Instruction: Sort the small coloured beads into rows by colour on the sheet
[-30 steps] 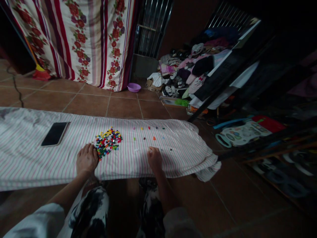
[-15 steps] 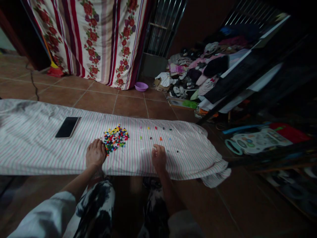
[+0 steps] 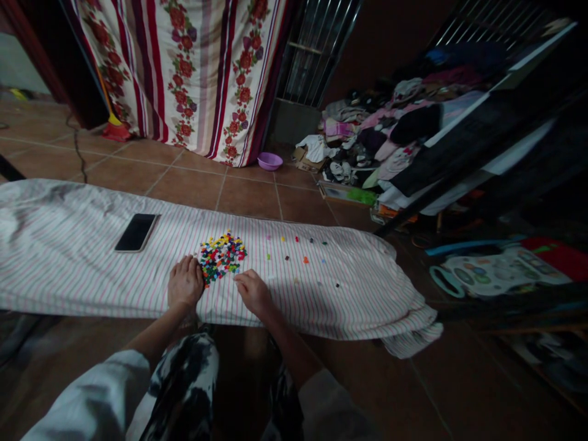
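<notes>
A heap of small many-coloured plastic pieces (image 3: 223,254) lies on the striped cloth (image 3: 367,269). My left hand (image 3: 185,283) rests flat at the heap's left edge, its fingers stretched out. Just right of the heap's lower edge is my right hand (image 3: 255,293), thumb and fingers drawn together. Whether a piece is between those fingertips is too small to tell. Farther right, single pieces stand apart in loose rows, among them a red piece (image 3: 296,239), an orange piece (image 3: 305,260), a green piece (image 3: 269,257) and a black piece (image 3: 337,285).
On the cloth to the left lies a dark-screened phone (image 3: 136,233). Beyond, on the tiled floor, are a purple basin (image 3: 270,161), a floral curtain (image 3: 184,79) and a pile of clothes (image 3: 381,131). A toy panel (image 3: 500,269) is at the right.
My right hand has moved left from the rows of single pieces to beside the heap, uncovering a pale piece. My left hand stays at the heap. The camera view has shifted slightly.
</notes>
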The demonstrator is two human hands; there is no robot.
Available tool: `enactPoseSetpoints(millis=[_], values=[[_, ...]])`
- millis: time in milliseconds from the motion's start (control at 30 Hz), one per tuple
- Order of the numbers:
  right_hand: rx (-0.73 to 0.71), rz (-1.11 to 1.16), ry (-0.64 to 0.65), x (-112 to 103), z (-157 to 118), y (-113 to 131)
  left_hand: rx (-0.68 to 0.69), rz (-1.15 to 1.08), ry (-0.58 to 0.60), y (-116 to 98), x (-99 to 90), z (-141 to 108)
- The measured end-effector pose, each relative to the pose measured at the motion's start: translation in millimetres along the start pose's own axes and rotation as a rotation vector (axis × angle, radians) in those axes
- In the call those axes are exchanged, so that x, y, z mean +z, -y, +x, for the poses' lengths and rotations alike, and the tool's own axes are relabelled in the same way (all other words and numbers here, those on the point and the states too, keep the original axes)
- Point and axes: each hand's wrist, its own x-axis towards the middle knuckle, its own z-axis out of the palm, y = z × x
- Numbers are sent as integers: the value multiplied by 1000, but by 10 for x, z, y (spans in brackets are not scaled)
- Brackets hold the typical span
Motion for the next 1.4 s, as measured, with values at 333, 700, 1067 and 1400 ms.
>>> enactPoseSetpoints(millis=[333,700,1067,1400], values=[[37,-124,81,169,194,227,2,-12,7,-2,10,-7],[51,-131,35,224,202,183,-4,-45,15,5,20,-4],[113,-156,13,110,568,239,-5,-57,-43,-7,34,-10],[139,-259,176,140,881,294,-21,-75,1,-7,16,-4]])
